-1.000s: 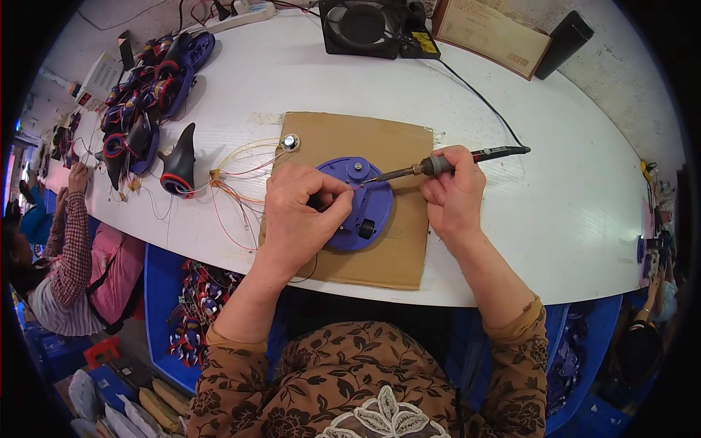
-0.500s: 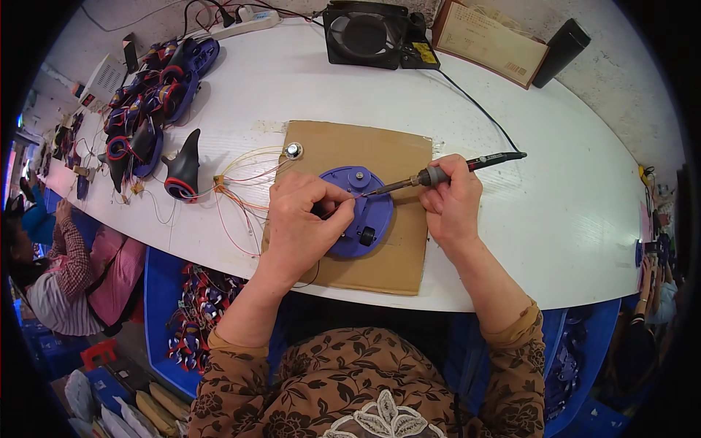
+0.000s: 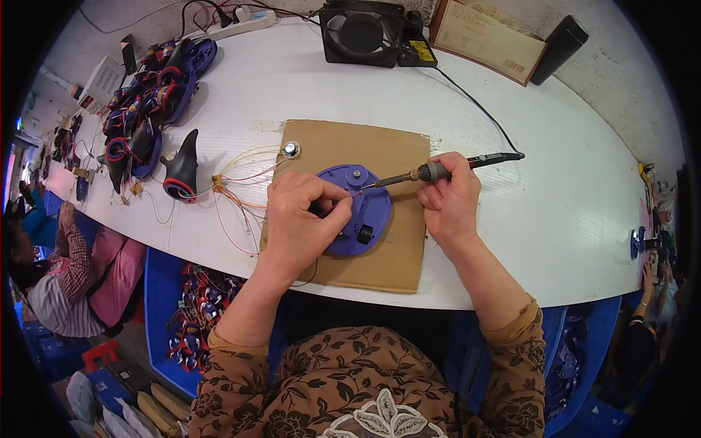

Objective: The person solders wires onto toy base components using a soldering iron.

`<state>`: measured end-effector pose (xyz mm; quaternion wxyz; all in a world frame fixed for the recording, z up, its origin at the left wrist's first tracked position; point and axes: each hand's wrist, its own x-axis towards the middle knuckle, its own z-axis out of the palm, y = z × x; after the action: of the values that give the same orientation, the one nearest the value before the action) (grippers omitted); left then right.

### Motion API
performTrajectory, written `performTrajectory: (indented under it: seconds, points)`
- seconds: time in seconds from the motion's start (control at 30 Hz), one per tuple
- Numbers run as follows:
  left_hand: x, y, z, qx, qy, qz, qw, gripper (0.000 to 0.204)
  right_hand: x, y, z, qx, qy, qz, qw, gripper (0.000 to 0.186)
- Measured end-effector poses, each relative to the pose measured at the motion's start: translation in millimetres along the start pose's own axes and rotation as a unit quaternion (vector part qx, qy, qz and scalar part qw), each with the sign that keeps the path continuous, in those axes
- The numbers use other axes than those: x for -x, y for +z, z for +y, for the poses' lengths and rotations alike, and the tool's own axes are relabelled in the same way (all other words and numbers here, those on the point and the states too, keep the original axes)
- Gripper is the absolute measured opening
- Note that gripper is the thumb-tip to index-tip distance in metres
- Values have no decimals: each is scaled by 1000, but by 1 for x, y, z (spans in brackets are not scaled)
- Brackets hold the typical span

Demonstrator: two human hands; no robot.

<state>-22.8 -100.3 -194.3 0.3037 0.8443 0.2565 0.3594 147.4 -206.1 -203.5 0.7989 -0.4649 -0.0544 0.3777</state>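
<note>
A round purple plastic base (image 3: 376, 208) with a small black wheel (image 3: 365, 233) lies on a flat piece of cardboard (image 3: 401, 252). Over its left side, my left hand (image 3: 303, 215) pinches a thin wire (image 3: 356, 194). My right hand (image 3: 454, 197) grips a soldering iron (image 3: 485, 160) by its handle. The iron's tip points left and meets the wire's end, or comes very near it, just above the base. Left of the base, a bundle of thin coloured wires (image 3: 237, 191) runs to a small round metal part (image 3: 290, 150) on the cardboard's corner.
A black horned piece (image 3: 181, 164) stands left of the wires, beside a pile of purple and black parts (image 3: 150, 109). At the back are a black fan (image 3: 363, 33) and a brown box (image 3: 485, 40). Blue bins (image 3: 164, 321) sit below the table edge; another person (image 3: 66, 270) is at left.
The iron's tip has shifted very slightly left and down toward the wire's end. Both hands keep their grip, and the whole scene has drifted a little with the head.
</note>
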Motion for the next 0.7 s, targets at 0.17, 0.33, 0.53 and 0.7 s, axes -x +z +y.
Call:
performTrajectory:
  seconds: [0.17,0.33,0.53,0.7]
  points:
    - [1,-1,-1,-5,1,-2,1000,8,1,1,-1,-1,0,2,1000,19]
    - [0,0,1,-4,19,-3,1000,8,0,-2,-2,-16,6,7,1000,19]
    - [1,0,0,-5,6,1,1000,8,-1,-1,-3,-23,10,6,1000,19]
    - [1,0,1,-10,10,4,1000,9,-1,-3,-2,-28,16,1,999,17]
